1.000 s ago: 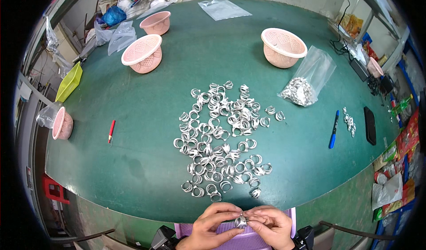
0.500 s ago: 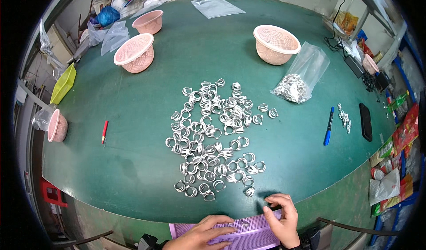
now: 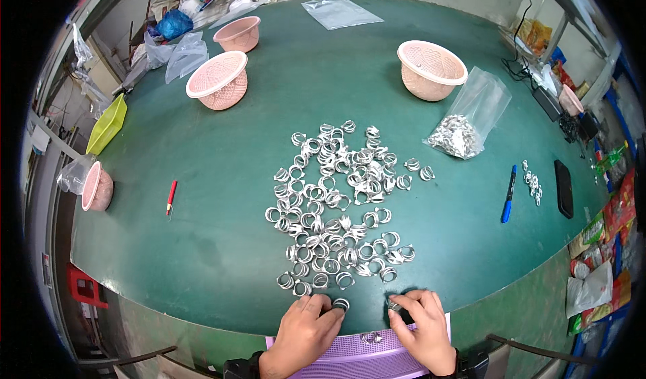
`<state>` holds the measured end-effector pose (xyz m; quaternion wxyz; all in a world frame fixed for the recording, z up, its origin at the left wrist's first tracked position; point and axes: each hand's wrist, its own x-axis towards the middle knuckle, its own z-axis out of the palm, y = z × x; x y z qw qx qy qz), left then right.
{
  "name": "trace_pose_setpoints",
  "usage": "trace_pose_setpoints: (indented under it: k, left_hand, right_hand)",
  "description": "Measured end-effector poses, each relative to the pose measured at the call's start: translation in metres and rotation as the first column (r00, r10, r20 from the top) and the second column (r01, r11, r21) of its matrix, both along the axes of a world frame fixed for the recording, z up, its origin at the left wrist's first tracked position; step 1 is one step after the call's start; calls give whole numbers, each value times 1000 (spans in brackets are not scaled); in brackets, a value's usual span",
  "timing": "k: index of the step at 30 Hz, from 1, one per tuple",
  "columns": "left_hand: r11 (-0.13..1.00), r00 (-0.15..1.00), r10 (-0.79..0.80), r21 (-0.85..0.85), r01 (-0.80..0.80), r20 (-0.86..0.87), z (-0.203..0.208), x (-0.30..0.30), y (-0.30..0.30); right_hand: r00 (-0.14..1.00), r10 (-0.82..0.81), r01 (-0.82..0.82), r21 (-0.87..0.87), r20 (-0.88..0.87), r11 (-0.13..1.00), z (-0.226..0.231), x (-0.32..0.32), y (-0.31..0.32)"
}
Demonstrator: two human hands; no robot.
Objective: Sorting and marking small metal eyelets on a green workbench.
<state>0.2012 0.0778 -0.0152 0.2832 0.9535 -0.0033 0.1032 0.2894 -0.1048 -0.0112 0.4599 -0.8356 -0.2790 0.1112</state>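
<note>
A loose pile of silver metal rings (image 3: 330,205) is spread over the middle of the green table. At the pile's near edge my left hand (image 3: 306,330) is closed, with a silver ring (image 3: 342,303) pinched at its fingertips. To its right, my right hand (image 3: 425,330) has its thumb and fingers closed on another ring (image 3: 394,305), which the fingers partly hide. Below both hands a purple mesh tray (image 3: 356,365) sits at the table's front edge, and a few small silver rings (image 3: 371,338) lie in it.
Pink baskets (image 3: 433,73) stand toward the back, and a clear bag of small silver parts (image 3: 454,135) lies at right. Beyond it are a blue marker (image 3: 509,194), small silver pieces (image 3: 533,185) and a black phone (image 3: 564,189). A red pencil (image 3: 171,197) lies at left.
My left hand has risen from over the tray to the table and closed on a ring. My right hand's fingers have closed on another ring. The whole view has shifted slightly.
</note>
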Motion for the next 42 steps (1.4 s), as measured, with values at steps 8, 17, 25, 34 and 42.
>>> trace_pose_setpoints:
  k: [8, 17, 25, 34, 42]
  left_hand:
    - [981, 983, 166, -93, -173, -75, -3, 2, -9]
    - [338, 976, -13, -920, -199, -216, 2, -11, -15]
    - [802, 977, -21, -580, 143, 211, -1, -13, -14]
    - [800, 933, -271, -484, 354, 236, 10, -14, -7]
    - [973, 984, 178, -150, -175, 9, 11, 8, 3]
  right_hand:
    - [994, 86, -92, -95, -72, 991, 7, 4, -4]
    - [668, 377, 181, 630, -642, 755, -4, -25, 8]
    - [871, 314, -32, 595, -377, 803, 0, -21, 7]
    - [922, 371, -247, 567, -113, 786, 3, -16, -2]
    - [987, -115, 116, -8, 114, 993, -5, 17, 8]
